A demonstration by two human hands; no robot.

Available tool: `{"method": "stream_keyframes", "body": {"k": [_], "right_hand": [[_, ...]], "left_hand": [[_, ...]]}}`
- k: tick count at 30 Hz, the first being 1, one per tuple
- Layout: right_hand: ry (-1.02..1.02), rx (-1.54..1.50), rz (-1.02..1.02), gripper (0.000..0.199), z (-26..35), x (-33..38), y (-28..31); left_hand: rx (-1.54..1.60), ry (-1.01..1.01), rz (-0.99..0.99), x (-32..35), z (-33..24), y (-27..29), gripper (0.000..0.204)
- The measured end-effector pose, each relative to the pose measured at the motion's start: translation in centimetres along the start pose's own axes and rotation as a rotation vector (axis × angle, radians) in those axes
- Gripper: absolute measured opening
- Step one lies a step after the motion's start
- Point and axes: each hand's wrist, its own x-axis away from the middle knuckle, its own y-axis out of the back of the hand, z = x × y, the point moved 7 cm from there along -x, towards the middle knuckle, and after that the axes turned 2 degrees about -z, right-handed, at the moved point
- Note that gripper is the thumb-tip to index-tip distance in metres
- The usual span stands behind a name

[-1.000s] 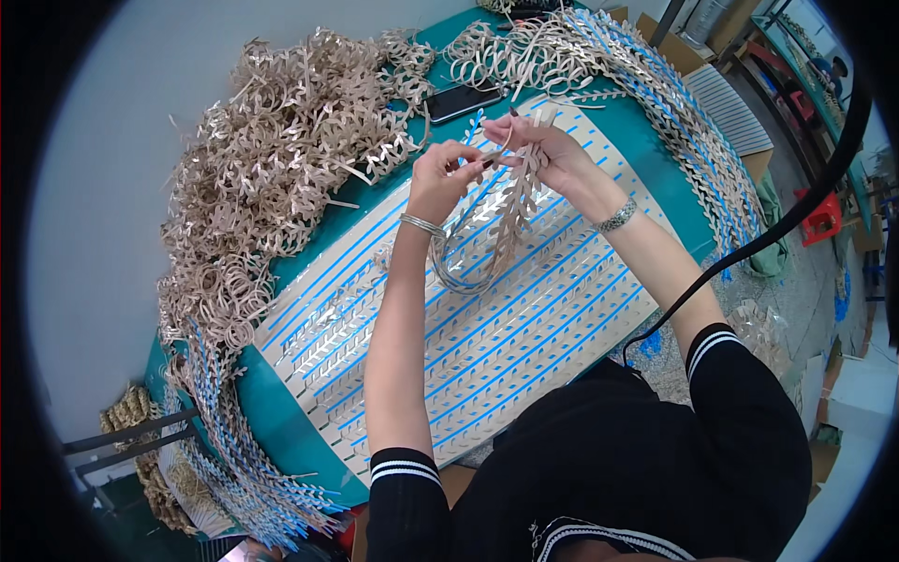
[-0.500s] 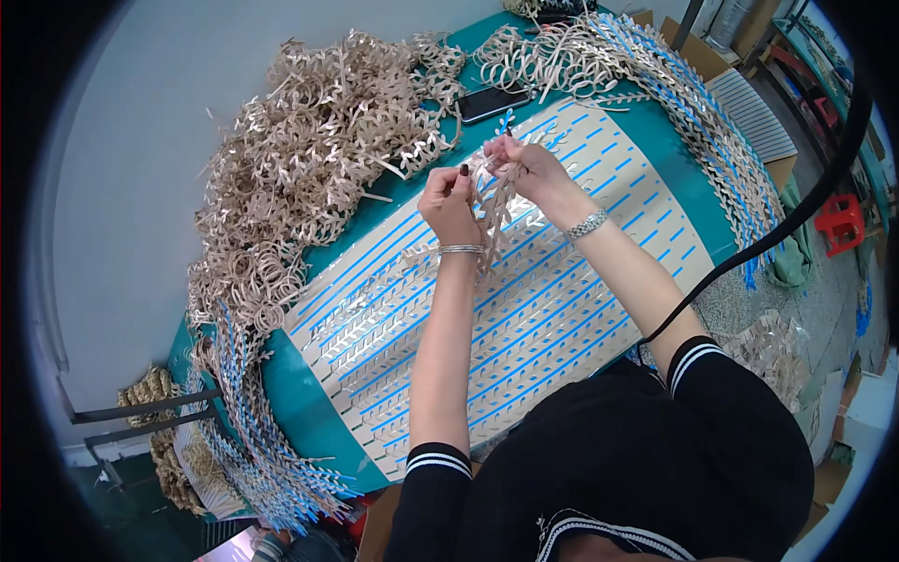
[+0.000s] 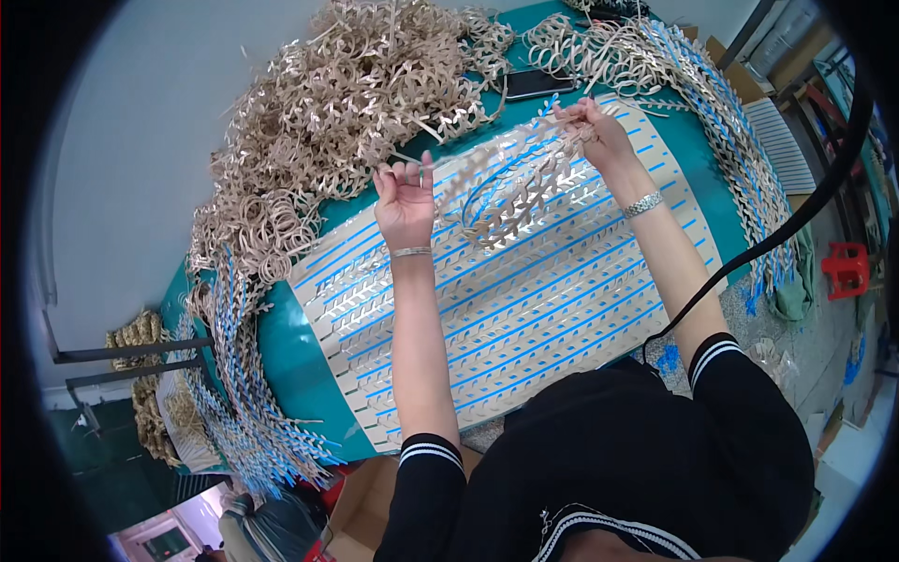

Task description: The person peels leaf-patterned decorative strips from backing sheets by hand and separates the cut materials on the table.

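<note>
Strip [image 3: 510,192]: pale beige leaf-cut pattern, blue backing showing along one edge. Sheet [image 3: 524,309]: cream, rows of blue dashes alternating with leaf-shaped cut-outs. Table [image 3: 290,361]: teal. Heap [image 3: 346,103]: tan, tangled leaf-cut offcuts. Bundles [image 3: 243,393]: blue and beige mixed. Phone [image 3: 536,84]: black. Sleeves [image 3: 429,451]: black, white double stripes at cuffs. Bracelet [image 3: 410,251] and watch [image 3: 643,203]: silver. Cable [image 3: 805,206]: black. Stool [image 3: 847,267]: red.
</note>
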Motion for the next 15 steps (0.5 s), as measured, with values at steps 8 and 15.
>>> {"method": "stream_keyframes", "body": {"k": [8,15], "right_hand": [[0.063,-0.201,-0.042,0.015,7.2,0.2,4.0],[-0.051,0.521,0.022,0.010,4.9,-0.7,5.6]], "left_hand": [[-0.405,-0.283,0.011,-5.9,-23.7,8.1,0.024],[-0.681,-0.696,-0.648,0.9,-45.7,24.5,0.028]]}}
